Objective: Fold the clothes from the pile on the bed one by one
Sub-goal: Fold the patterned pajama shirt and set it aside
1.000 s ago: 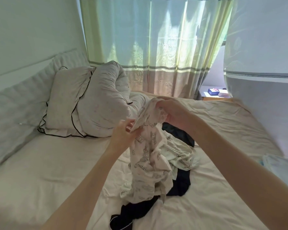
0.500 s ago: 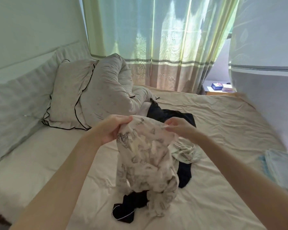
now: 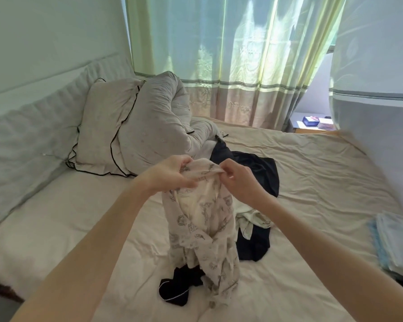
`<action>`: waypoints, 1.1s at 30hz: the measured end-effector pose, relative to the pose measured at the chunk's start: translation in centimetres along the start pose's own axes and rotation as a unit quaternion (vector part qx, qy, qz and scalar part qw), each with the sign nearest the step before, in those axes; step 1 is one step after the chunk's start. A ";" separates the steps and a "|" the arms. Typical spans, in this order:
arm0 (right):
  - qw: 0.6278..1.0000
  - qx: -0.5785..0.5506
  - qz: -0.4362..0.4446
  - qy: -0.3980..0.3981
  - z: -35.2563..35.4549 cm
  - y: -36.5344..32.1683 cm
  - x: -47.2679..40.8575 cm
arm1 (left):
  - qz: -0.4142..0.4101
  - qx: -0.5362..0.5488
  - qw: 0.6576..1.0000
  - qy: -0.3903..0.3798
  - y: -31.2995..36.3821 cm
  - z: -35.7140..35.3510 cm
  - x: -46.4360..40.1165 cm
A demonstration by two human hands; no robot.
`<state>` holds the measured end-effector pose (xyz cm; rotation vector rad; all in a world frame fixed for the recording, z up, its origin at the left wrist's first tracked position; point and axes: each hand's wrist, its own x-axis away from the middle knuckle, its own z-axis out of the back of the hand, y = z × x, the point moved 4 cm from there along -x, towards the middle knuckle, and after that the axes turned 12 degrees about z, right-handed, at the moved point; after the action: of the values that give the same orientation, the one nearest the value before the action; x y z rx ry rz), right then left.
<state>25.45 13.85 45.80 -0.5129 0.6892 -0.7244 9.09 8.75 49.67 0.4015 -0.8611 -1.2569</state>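
A cream garment with a grey print [image 3: 203, 228] hangs in front of me over the bed [image 3: 312, 182]. My left hand [image 3: 170, 174] grips its top edge on the left. My right hand [image 3: 239, 180] pinches the same edge on the right, close beside the left. The garment's lower end trails onto the sheet. Behind and under it lies the pile: a dark navy garment [image 3: 256, 173], a pale crumpled garment [image 3: 254, 219] and a black piece with white piping [image 3: 177, 289].
A pillow with black piping [image 3: 102, 126] and a rolled grey quilt [image 3: 158, 126] lean at the headboard, left. Folded light-blue cloth [image 3: 396, 242] lies at the bed's right edge. Curtains hang behind, with a bedside table [image 3: 312, 124] at the far right.
Both hands came down from higher up with the printed garment. They have shifted their hold along its top edge and now sit closer together.
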 end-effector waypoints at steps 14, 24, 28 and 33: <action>0.986 0.133 0.062 -0.080 5.8 -0.2 -2.4 | 0.003 -0.010 0.972 0.234 -3.1 2.7 -1.0; 0.977 0.188 0.026 -0.100 10.7 1.0 -2.9 | -0.051 -0.056 0.992 0.096 -0.4 1.5 -1.5; 0.966 0.217 -0.002 -0.143 11.2 0.6 -3.4 | -0.055 -0.240 0.928 0.281 1.6 4.2 -1.7; 0.976 0.208 0.038 0.057 15.9 -3.0 -6.6 | -0.100 -0.174 0.848 0.491 6.0 10.6 1.1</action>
<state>31.99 19.78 60.82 -0.0610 0.6381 -0.8048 5.14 11.39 60.90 0.7549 0.2927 -1.1490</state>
